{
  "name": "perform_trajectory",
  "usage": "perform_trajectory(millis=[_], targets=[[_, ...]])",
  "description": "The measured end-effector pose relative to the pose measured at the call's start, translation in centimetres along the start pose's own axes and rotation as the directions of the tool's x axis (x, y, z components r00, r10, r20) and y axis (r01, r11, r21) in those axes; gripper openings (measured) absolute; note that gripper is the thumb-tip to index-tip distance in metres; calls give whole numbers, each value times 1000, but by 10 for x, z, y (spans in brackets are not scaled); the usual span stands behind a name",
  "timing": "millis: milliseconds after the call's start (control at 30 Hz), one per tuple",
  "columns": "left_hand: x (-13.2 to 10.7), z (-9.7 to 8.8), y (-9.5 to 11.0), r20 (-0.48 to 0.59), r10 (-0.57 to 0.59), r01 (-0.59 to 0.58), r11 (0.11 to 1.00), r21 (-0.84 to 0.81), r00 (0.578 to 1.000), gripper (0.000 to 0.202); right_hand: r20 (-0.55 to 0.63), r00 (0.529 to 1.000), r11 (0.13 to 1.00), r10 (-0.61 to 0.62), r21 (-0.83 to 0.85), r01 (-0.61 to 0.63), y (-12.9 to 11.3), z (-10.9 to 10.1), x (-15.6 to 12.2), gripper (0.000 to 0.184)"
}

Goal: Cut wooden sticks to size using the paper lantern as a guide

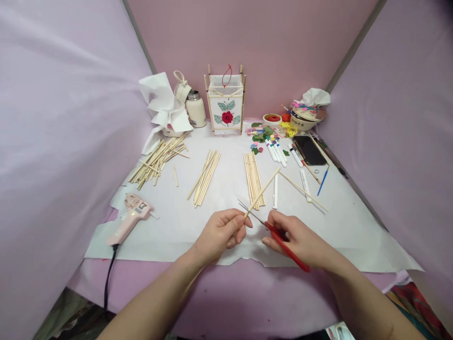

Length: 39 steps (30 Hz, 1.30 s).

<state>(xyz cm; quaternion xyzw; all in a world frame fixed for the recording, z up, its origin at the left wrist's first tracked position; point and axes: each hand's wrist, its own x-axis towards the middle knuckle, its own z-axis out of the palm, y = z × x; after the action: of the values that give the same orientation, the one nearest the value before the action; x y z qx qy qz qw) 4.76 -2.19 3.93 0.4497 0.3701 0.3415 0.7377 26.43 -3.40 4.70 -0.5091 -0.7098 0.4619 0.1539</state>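
My left hand point(228, 229) is closed on the lower end of a thin wooden stick point(264, 190), which slants up to the right. In my right hand point(293, 233) is a pair of scissors with red handles point(288, 248). Their metal blades point up and left and cross the stick just above my left fingers; whether they touch it I cannot tell. Just beyond my hands lies a row of sticks with dark marks point(252, 177). Left of it is another small group of plain sticks point(207, 182). A single stick point(304, 191) rests at an angle on the right.
At the left are a pink glue gun point(130, 217) with a black cord and a stick pile point(155, 163). A lantern with a red flower point(227, 106) stands at the back, beside a cream bottle point(197, 111). Markers point(276, 151) and a phone point(310, 150) lie at the right.
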Motion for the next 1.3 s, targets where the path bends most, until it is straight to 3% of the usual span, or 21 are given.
perform_trajectory(millis=[167, 300, 367, 500, 633, 733, 833, 967, 1067, 1167, 1300], targets=[[-2, -2, 4, 174, -153, 207, 912, -354, 973, 26, 74, 997, 996, -37, 88, 30, 3, -4, 1, 30], [-3, -6, 5, 279, -203, 309, 853, -420, 939, 21, 122, 990, 989, -65, 140, 47, 2, -6, 1, 28], [-2, -6, 5, 282, -206, 312, 858, -409, 937, 22, 127, 989, 988, -68, 146, 49, 1, -7, 1, 28], [-1, -4, 4, 119, -128, 155, 955, -253, 985, 30, 60, 998, 995, -35, 98, 29, 0, -5, 3, 30], [-1, 1, 3, -104, 41, -23, 985, 170, 994, 27, 5, 1000, 999, 15, 31, -16, 2, -1, 4, 34], [-2, 3, 1, -174, 216, -94, 843, 530, 961, 27, -11, 999, 999, 41, -29, -42, 2, 2, 3, 34], [-1, 4, -5, -126, 364, -136, 614, 777, 923, 31, -27, 998, 994, 58, -96, -60, 0, 5, 2, 34], [1, 3, -19, -18, 535, -182, 319, 930, 845, 23, -38, 998, 986, 56, -157, -61, -3, 8, 3, 36], [2, 2, -25, 33, 599, -189, 199, 962, 800, 21, -60, 997, 983, 52, -173, -62, -5, 9, 3, 38], [1, 2, -21, 23, 572, -206, 257, 944, 820, 24, -77, 996, 986, 44, -155, -55, -4, 9, 3, 36], [0, 1, -6, -52, 360, -202, 631, 749, 931, 30, -69, 997, 991, 36, -122, -44, -2, 6, 0, 34]])
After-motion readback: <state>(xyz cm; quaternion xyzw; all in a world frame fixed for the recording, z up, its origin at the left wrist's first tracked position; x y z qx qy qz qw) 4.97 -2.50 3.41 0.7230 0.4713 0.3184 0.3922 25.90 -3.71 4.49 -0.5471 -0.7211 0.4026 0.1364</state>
